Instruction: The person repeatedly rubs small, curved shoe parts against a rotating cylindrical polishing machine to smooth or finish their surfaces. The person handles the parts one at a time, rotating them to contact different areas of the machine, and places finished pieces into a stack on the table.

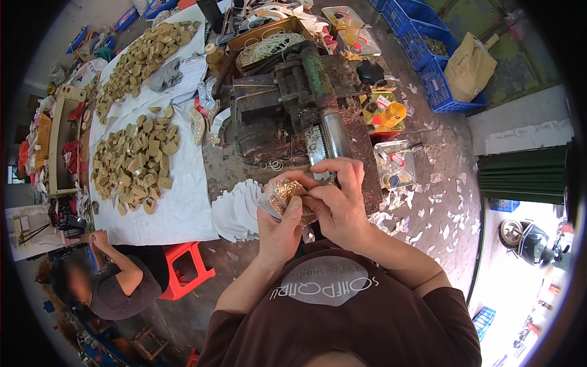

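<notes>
In front of my chest, I hold a small gold glitter-covered piece (287,192) with a pale, shiny side; its exact kind is not clear. My left hand (278,229) wraps round it from the left and below, thumb across its front. At its right edge, the thumb and fingers of my right hand (342,205) pinch the piece or its covering, with the index finger raised over it. Just to the left lies a fanned stack of white curved sheets (231,211). Directly beyond my hands is a greasy machine with a metal roller (335,137).
Heaps of tan wedge-shaped blocks (137,159) cover a white-sheeted table (183,214) on the left. A co-worker (116,278) sits near a red stool (186,269). Scraps litter the floor (440,183) to the right, below blue crates (437,79). Beyond the machine stands a box of cord (272,46).
</notes>
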`<state>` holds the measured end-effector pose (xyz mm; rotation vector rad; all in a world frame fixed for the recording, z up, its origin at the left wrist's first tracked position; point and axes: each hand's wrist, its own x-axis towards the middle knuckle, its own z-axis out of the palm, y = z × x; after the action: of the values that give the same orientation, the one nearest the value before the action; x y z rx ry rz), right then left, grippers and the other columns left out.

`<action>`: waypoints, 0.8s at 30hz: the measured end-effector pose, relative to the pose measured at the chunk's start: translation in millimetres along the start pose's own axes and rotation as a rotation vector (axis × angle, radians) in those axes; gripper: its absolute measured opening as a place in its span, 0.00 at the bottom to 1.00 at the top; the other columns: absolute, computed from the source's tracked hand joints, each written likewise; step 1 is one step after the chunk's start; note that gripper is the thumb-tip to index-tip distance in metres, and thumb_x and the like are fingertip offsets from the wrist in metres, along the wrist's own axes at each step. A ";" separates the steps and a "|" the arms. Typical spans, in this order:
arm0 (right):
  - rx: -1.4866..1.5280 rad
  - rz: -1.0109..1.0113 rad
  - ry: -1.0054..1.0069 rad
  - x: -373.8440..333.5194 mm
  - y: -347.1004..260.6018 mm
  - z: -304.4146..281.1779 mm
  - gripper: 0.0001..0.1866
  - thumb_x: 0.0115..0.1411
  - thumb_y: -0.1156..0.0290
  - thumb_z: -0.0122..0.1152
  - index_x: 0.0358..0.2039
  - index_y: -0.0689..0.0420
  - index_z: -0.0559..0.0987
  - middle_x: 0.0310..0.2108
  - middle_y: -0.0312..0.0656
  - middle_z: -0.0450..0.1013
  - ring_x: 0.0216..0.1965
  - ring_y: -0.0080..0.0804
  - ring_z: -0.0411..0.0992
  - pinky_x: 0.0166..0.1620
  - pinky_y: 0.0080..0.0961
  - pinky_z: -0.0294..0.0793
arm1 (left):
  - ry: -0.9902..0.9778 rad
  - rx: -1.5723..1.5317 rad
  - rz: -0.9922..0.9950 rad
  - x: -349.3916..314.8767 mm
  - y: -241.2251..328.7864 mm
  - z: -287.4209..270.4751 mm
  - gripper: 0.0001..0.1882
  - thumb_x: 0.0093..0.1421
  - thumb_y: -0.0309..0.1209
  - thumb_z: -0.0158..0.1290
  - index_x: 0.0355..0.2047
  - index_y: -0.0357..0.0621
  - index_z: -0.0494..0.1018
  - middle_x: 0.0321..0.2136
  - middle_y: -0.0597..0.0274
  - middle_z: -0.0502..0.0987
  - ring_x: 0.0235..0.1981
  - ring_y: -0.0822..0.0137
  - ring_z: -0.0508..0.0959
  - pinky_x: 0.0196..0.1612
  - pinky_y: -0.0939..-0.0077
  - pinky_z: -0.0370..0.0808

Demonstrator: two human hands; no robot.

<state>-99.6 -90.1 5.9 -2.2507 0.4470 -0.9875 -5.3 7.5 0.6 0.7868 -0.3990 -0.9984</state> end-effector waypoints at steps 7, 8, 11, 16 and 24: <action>-0.111 0.152 -0.083 28.9 38.6 -73.0 0.05 0.52 0.80 0.57 0.30 0.58 0.74 0.24 0.42 0.72 0.28 0.44 0.69 0.43 0.34 0.64 | 0.267 0.689 -0.044 10.1 21.0 -29.5 0.17 0.59 0.23 0.52 0.49 0.39 0.67 0.32 0.68 0.71 0.34 0.77 0.70 0.37 0.83 0.68; -0.209 0.196 -0.210 33.8 46.4 -88.3 0.03 0.55 0.78 0.54 0.30 0.57 0.73 0.24 0.42 0.72 0.27 0.43 0.69 0.43 0.34 0.63 | 0.208 0.797 -0.073 10.0 19.4 -28.4 0.18 0.58 0.22 0.52 0.49 0.40 0.67 0.32 0.68 0.70 0.35 0.76 0.70 0.39 0.82 0.67; -0.262 0.415 -0.423 22.7 77.4 -98.8 0.03 0.55 0.76 0.55 0.30 0.55 0.74 0.23 0.41 0.72 0.28 0.42 0.69 0.45 0.35 0.60 | -0.057 1.183 -0.005 11.5 5.0 -27.9 0.22 0.52 0.19 0.54 0.49 0.41 0.67 0.38 0.58 0.70 0.41 0.64 0.71 0.47 0.72 0.67; -0.369 0.275 -0.442 8.1 71.4 -66.8 0.04 0.53 0.75 0.57 0.30 0.53 0.75 0.27 0.39 0.72 0.37 0.38 0.69 0.47 0.39 0.58 | -0.232 1.341 0.074 17.4 -23.1 -4.2 0.25 0.49 0.18 0.55 0.49 0.41 0.66 0.49 0.49 0.64 0.51 0.48 0.67 0.54 0.62 0.65; -0.101 0.371 -0.168 9.4 76.3 -66.5 0.04 0.53 0.76 0.61 0.30 0.60 0.76 0.31 0.42 0.71 0.36 0.38 0.70 0.43 0.33 0.65 | 0.074 1.365 0.116 0.5 22.4 -71.8 0.20 0.49 0.18 0.55 0.44 0.39 0.69 0.48 0.49 0.67 0.49 0.48 0.68 0.54 0.61 0.65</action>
<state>-147.3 -179.1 -5.6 -2.2074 0.8178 -0.5926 53.4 42.8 -30.5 1.9742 -1.0769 -0.4711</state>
